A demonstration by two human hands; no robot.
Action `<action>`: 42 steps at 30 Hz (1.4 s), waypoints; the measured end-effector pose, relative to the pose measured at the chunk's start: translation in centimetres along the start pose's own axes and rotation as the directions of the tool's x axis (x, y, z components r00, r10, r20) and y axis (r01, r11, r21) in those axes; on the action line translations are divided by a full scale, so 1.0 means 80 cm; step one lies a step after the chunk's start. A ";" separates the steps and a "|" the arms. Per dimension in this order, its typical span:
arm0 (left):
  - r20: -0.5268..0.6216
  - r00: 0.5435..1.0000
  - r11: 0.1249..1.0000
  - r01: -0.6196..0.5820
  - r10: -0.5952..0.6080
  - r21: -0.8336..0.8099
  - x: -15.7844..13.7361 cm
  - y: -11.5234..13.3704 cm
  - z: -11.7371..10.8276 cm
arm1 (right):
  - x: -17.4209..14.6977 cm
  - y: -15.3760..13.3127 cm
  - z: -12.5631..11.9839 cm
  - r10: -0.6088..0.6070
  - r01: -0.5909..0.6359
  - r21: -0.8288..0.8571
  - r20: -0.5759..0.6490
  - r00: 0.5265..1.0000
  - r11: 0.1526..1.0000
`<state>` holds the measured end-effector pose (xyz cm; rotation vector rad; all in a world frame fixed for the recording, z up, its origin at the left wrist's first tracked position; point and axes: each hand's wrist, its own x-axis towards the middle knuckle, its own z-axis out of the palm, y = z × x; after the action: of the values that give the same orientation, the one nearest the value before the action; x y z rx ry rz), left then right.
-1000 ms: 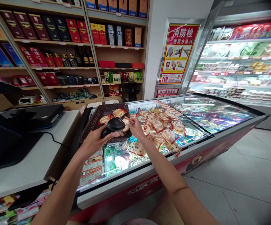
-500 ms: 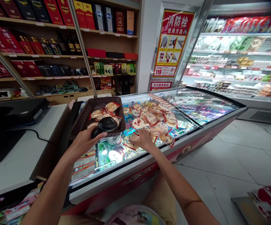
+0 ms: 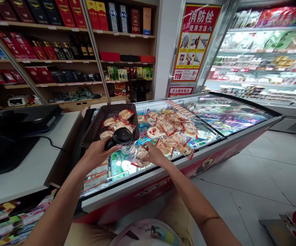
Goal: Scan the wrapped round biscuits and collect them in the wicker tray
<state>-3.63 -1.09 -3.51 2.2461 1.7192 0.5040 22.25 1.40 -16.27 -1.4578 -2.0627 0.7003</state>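
Note:
My left hand [image 3: 96,153] is wrapped round the handle of a black handheld barcode scanner [image 3: 122,136], whose head is over the near corner of the brown woven basket [image 3: 93,131]. Several round packaged pastries [image 3: 125,114] with red-edged wrappers lie in the basket. My right hand [image 3: 155,154] has its fingers closed on the edge of one clear-wrapped pastry packet [image 3: 140,159], low over the freezer's glass top. Beside it, a heap of similar packets [image 3: 167,127] is spread on the glass. The fingertips are partly hidden by the wrapper.
The chest freezer [image 3: 158,172] runs away to the right. A white counter [image 3: 32,164] with a black device [image 3: 22,119] and cable stands at left. Shelves of boxes [image 3: 109,56] are behind, a lit refrigerated display [image 3: 260,65] at far right. A round patterned stool seat [image 3: 148,234] is below.
My right hand has drawn the pastry packet slightly left and towards me, away from the heap. The left hand keeps hold of the scanner near the basket. The view has shifted slightly.

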 end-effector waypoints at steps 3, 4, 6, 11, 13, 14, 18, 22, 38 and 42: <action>-0.013 1.000 1.000 0.021 -0.021 -0.001 -0.002 -0.008 -0.005 | -0.001 -0.004 -0.021 0.056 -0.027 0.261 -0.106 0.993 0.965; -0.022 0.999 1.000 0.026 -0.026 0.005 -0.002 -0.010 -0.007 | 0.000 -0.006 -0.028 0.074 -0.017 0.319 -0.167 0.983 0.948; -0.036 0.999 1.000 0.025 -0.024 0.014 -0.002 -0.013 -0.009 | 0.005 -0.010 -0.038 0.111 0.005 0.375 -0.287 0.952 0.927; -0.019 1.000 1.000 -0.007 0.006 -0.017 -0.003 -0.011 -0.008 | 0.022 -0.025 -0.038 0.136 0.057 0.406 -0.430 0.892 0.912; 0.000 1.000 1.000 -0.013 0.013 -0.006 -0.003 -0.012 -0.006 | 0.028 -0.031 -0.033 0.128 0.076 0.408 -0.449 0.884 0.910; 0.006 1.000 1.000 -0.016 0.016 0.007 -0.003 -0.014 -0.005 | 0.030 -0.035 -0.032 0.124 0.081 0.406 -0.454 0.883 0.910; -0.001 1.000 0.999 -0.013 0.013 0.036 -0.004 -0.027 -0.006 | 0.043 -0.049 -0.025 0.128 0.077 0.397 -0.466 0.875 0.915; -0.030 0.998 0.998 0.050 -0.049 0.027 -0.011 -0.044 -0.013 | 0.072 -0.057 -0.009 0.148 0.052 0.408 -0.442 0.885 0.912; 0.006 1.000 0.999 -0.014 0.015 -0.051 -0.023 -0.009 0.013 | 0.003 0.034 0.002 0.025 -0.118 -0.064 -0.778 0.627 0.991; 0.070 0.990 0.991 -0.114 0.119 -0.075 -0.009 0.030 0.044 | -0.027 0.086 -0.021 0.180 -0.397 -0.089 -0.787 0.590 0.914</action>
<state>-0.18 -2.43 -5.80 2.2940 1.5172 0.4924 28.70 1.49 -19.87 -1.8419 -1.2622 -0.1367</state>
